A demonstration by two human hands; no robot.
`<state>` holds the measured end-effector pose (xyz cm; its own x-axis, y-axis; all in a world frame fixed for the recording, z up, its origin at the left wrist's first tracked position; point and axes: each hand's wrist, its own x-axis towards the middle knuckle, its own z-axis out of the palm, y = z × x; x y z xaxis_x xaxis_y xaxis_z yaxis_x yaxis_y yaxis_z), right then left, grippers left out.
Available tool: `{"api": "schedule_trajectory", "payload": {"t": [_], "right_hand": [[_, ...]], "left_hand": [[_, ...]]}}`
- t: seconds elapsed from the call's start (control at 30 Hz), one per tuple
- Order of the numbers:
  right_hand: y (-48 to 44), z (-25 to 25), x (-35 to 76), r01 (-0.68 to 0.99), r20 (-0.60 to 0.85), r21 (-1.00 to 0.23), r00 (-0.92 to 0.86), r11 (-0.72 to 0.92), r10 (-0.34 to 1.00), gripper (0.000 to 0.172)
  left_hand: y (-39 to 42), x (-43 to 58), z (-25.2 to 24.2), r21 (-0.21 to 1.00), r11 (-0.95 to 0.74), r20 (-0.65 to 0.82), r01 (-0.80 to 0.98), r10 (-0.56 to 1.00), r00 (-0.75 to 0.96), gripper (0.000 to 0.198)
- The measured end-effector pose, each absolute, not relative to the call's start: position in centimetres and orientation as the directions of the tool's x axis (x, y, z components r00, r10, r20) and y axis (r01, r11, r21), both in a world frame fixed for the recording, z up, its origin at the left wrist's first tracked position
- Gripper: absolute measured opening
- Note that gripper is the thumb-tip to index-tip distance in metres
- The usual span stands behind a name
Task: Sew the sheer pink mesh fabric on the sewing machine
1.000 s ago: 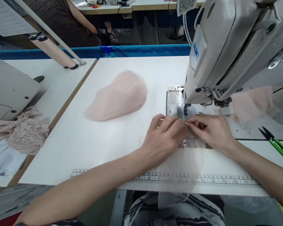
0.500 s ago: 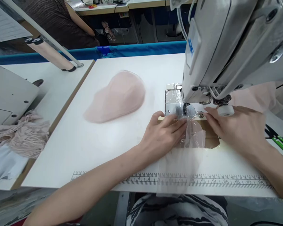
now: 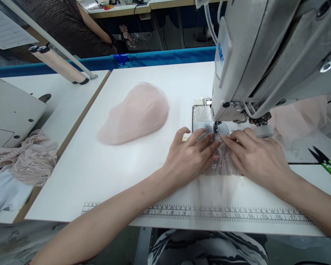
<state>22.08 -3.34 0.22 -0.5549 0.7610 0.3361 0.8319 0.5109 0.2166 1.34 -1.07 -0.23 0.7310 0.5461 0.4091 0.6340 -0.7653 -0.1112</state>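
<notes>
A strip of sheer pale fabric runs from under the presser foot of a sewing machine down over the table's front edge. Just left of the foot, my left hand has its thumb and forefinger closed on the fabric, the other fingers bent and apart. My right hand pinches the same fabric close to the foot from the right. Between both hands the cloth is gathered in folds. Fingertips partly hide the needle area and the metal needle plate.
A pale pink sheer piece lies on the white table at left. Green-handled thread snips and more pink fabric are at right. A lace bundle sits at far left. A person is beyond the blue edge.
My right hand has moved left from beside the machine's white knob to the fabric by the presser foot. My left hand stays almost in place. The fabric is now more bunched between the hands.
</notes>
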Motion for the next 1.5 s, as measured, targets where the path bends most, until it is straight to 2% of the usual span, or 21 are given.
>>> {"api": "schedule_trajectory", "payload": {"t": [0.13,0.3,0.67,1.17,1.23,1.3,1.4,1.43,1.5], "right_hand": [[-3.1,0.3,22.0,0.841,0.293,0.195,-0.541,0.504,0.788,0.036],[-3.1,0.4,21.9,0.837,0.316,0.204,-0.547,0.507,0.775,0.035],[-3.1,0.2,22.0,0.828,0.355,0.247,-0.561,0.504,0.748,0.035],[-2.7,0.1,22.2,0.838,0.334,0.291,-0.541,0.462,0.771,0.036],[-3.0,0.6,22.5,0.838,0.349,0.237,-0.546,0.492,0.762,0.035],[-3.5,1.6,22.9,0.818,0.345,0.086,-0.560,0.569,0.753,0.032],[-4.3,3.1,23.4,0.718,0.147,-0.252,-0.635,0.649,0.759,0.022],[-4.5,3.4,23.6,0.688,0.062,-0.335,-0.665,0.644,0.744,0.019],[-4.7,3.7,23.8,0.667,-0.046,-0.417,-0.694,0.618,0.718,0.010]], "left_hand": [[-0.6,1.4,0.0,-0.071,-0.774,0.401,0.629,0.555,0.728,0.028],[-0.6,1.4,-0.1,-0.046,-0.772,0.398,0.634,0.568,0.720,0.028],[-0.8,1.4,0.0,-0.050,-0.766,0.396,0.640,0.574,0.717,0.029],[-0.3,1.4,-0.4,-0.058,-0.758,0.411,0.649,0.575,0.708,0.031],[-0.7,1.3,0.3,-0.068,-0.752,0.430,0.656,0.571,0.699,0.027],[-1.3,1.0,1.5,-0.048,-0.766,0.427,0.641,0.564,0.706,0.022],[-2.2,0.2,3.4,0.054,-0.869,0.282,0.492,0.486,0.827,0.028],[-2.6,0.0,3.8,0.079,-0.897,0.212,0.436,0.442,0.871,0.036],[-3.1,-0.3,4.2,0.074,-0.927,0.107,0.367,0.373,0.922,0.046]]}}
